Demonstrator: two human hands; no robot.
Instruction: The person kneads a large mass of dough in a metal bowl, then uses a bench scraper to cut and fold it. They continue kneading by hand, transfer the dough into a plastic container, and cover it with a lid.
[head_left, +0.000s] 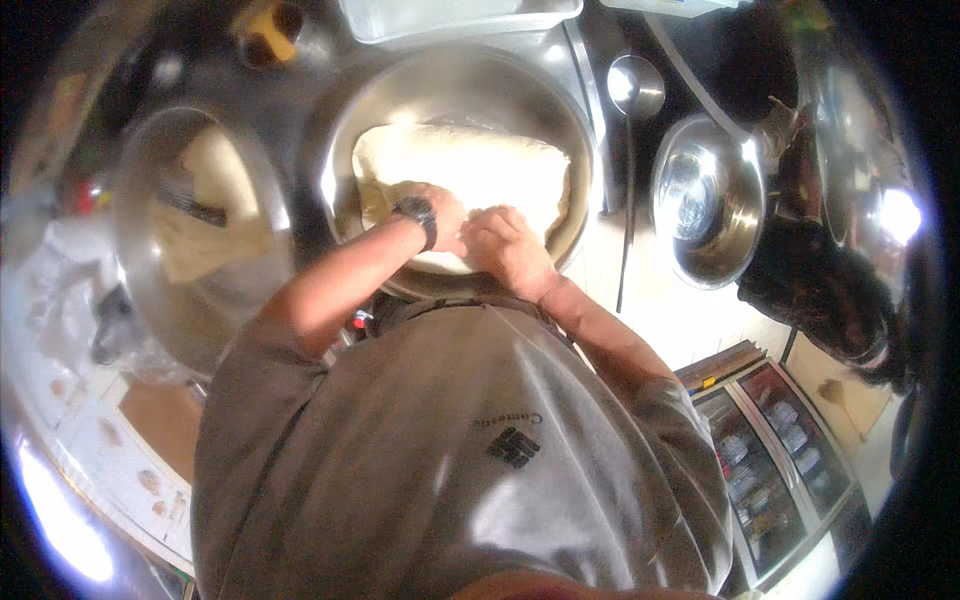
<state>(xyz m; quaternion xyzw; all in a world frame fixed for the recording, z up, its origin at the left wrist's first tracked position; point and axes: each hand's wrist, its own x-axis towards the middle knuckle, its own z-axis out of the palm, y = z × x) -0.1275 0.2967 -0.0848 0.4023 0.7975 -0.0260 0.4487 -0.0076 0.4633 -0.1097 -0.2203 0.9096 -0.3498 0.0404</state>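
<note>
A wide stainless steel bowl (450, 82) lies before me with a large mass of pale dough (465, 161) in it. The dough's upper surface is glaringly bright. My left hand (442, 217), with a black watch at the wrist, presses on the near part of the dough. Touching or nearly touching it, my right hand (506, 244) has curled fingers on the dough's near edge. Whether the fingertips grip the dough is hard to see, since the backs of the hands and the glare hide them.
Left stands another large metal bowl (262, 300) with pale contents. To the right are a metal ladle (636, 86) with a long handle and a smaller metal basin (709, 262). A light-coloured tray (461, 30) is at the back; a glass-topped case (776, 465) stands lower right.
</note>
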